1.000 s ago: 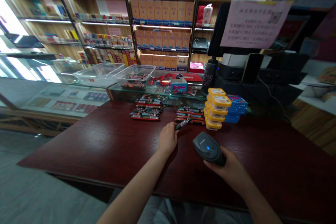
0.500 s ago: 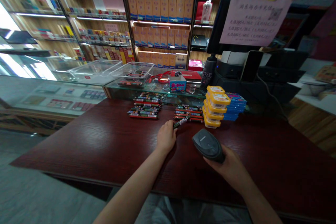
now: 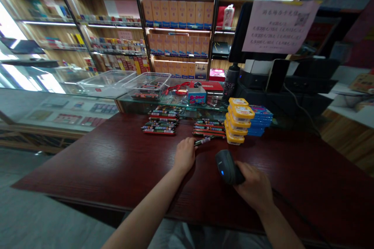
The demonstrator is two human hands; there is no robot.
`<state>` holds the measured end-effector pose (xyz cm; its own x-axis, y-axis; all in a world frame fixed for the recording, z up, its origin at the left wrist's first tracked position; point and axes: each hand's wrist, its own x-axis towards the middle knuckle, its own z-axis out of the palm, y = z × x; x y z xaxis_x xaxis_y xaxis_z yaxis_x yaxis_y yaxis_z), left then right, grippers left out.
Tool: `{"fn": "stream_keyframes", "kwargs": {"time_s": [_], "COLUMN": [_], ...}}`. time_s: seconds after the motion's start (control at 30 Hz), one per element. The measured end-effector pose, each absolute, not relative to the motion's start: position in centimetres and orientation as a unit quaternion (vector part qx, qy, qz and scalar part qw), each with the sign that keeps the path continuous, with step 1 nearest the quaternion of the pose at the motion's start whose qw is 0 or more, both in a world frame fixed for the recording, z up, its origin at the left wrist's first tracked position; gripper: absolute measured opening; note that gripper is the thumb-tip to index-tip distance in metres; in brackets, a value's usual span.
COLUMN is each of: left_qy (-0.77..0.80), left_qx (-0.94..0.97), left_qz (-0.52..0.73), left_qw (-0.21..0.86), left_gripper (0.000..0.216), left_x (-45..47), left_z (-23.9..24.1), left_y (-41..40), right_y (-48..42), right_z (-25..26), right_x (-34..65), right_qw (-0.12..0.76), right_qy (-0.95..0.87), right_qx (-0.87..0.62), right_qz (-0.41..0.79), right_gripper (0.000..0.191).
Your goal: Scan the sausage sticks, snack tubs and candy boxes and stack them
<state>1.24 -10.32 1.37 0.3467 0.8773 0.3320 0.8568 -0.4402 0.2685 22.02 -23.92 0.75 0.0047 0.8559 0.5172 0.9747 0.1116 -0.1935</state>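
Observation:
My left hand is closed on one end of a dark pen-like stick with a printed wrapper, low over the brown table. Wrapped around the handle of a dark grey barcode scanner is my right hand; a blue light glows on the scanner's top. The scanner's head points toward the stick, apart from it. Just beyond the stick lies a pile of similar sticks, and a second pile of sticks is to its left.
Stacked yellow-lidded tubs stand beside blue boxes at the right. Behind runs a glass counter with clear bins and a small colourful box. A monitor bearing a paper sign rises at back right. The scanner's cable trails right.
The scanner has turned in my right hand, tipping its head leftward, and its blue light now shows. The stick in my left hand has tilted flatter and lower.

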Motion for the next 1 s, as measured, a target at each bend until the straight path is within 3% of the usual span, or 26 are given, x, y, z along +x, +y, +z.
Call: {"fn": "stream_keyframes", "kwargs": {"time_s": [0.33, 0.63, 0.83, 1.0], "left_qy": [0.478, 0.474, 0.446, 0.562], "left_qx": [0.855, 0.841, 0.843, 0.775], "left_qz": [0.201, 0.258, 0.300, 0.282], "left_qw": [-0.012, 0.047, 0.008, -0.064], "left_gripper": [0.022, 0.021, 0.025, 0.025], "left_x": [4.1, 5.4, 1.3, -6.3], "left_z": [1.6, 1.1, 1.4, 2.3], "left_y": [-7.3, -5.8, -5.6, -4.0], "right_y": [-23.9, -24.0, -24.0, -24.2], "right_z": [0.2, 0.1, -0.8, -0.7], "right_x": [22.2, 22.3, 23.1, 22.9], "right_qw": [0.290, 0.278, 0.278, 0.273], "right_qy": [-0.691, -0.690, -0.703, -0.695], "right_qx": [-0.656, -0.661, -0.644, -0.654], "right_qz": [-0.094, -0.100, -0.116, -0.123], "right_gripper": [0.026, 0.024, 0.026, 0.027]}}
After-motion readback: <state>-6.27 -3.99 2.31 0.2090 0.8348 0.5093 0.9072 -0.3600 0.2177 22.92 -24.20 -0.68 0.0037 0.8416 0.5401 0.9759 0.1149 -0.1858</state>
